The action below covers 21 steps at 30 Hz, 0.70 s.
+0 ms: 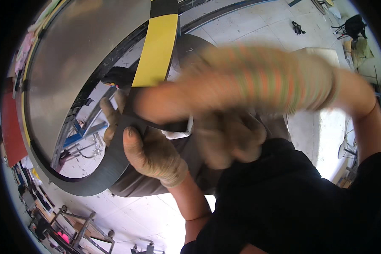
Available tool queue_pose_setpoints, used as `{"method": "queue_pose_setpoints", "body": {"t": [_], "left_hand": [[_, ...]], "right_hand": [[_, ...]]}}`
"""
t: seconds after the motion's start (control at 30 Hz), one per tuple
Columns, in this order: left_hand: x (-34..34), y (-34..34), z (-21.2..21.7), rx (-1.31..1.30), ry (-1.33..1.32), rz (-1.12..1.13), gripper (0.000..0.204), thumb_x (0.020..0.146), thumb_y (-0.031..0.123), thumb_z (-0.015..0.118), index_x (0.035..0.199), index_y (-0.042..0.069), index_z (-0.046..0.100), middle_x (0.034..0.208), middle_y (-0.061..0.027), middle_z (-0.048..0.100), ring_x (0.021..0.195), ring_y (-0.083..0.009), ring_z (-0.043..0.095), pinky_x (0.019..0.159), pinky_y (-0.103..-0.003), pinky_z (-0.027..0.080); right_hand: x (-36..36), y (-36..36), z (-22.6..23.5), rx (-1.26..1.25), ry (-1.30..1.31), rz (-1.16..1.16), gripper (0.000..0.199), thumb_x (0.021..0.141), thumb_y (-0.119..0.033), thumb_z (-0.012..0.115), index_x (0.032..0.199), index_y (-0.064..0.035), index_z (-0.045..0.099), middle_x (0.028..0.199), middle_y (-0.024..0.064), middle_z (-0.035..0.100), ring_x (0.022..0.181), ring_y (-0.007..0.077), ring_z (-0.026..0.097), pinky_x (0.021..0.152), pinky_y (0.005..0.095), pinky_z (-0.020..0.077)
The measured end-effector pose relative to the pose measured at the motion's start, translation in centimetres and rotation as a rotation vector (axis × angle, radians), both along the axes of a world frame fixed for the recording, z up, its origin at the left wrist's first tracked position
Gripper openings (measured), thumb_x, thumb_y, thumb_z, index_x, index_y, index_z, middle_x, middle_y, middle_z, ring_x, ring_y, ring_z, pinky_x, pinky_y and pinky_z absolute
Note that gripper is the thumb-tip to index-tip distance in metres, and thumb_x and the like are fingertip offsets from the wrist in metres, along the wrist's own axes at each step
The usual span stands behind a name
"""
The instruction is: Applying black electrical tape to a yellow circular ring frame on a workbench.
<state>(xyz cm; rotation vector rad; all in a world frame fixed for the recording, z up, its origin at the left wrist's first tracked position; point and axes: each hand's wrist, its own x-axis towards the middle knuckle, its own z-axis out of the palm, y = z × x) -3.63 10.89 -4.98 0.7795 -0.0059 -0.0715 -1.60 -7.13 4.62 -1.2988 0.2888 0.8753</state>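
Note:
A long flexible strip, dark grey with yellow and black sections (157, 46), runs down from the top of the view and curls into a loop (86, 184) at the lower left. My left hand (156, 158), in a tan work glove, is closed around its dark part, thumb in front and fingertips showing behind. My right hand (224, 101), in a glove with an orange and green striped cuff, is smeared by motion over the strip. Its thumb side overlaps the strip just below the yellow section; whether it touches is unclear. Its lower fingers look curled, but their grip is hidden by blur.
A large greyish metal-looking panel (84, 46) fills the upper left. Blue metal framework (78, 133) shows through the loop. A wheeled metal frame (82, 228) stands at lower left. A red panel (12, 122) is at far left, and a black chair (353, 27) at far right.

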Motion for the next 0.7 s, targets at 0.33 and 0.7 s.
{"method": "queue_pose_setpoints", "body": {"t": [0.33, 0.7], "left_hand": [[0.1, 2.3, -1.1, 0.086, -0.067, -0.002, 0.038, 0.090, 0.027, 0.072, 0.124, 0.011, 0.063, 0.149, -0.0205, 0.052, 0.137, -0.0330, 0.051, 0.120, -0.051, 0.033], [-0.6, -1.6, -0.5, -0.137, 0.083, 0.136, 0.047, 0.091, 0.018, 0.071, 0.128, -0.008, 0.058, 0.128, -0.0192, 0.062, 0.126, -0.0273, 0.056, 0.119, -0.043, 0.034]], "right_hand": [[4.8, 1.5, -15.3, -0.022, -1.273, -0.169, 0.050, 0.094, -0.019, 0.069, 0.138, 0.0000, 0.057, 0.121, 0.0120, 0.069, 0.105, 0.0216, 0.069, 0.092, 0.0345, 0.0552], [-3.9, -7.4, -2.8, -0.213, -0.588, -0.178, 0.053, 0.107, -0.043, 0.046, 0.125, 0.0043, 0.060, 0.058, 0.0076, 0.060, 0.039, 0.0075, 0.051, 0.034, 0.0189, 0.0355]]}}
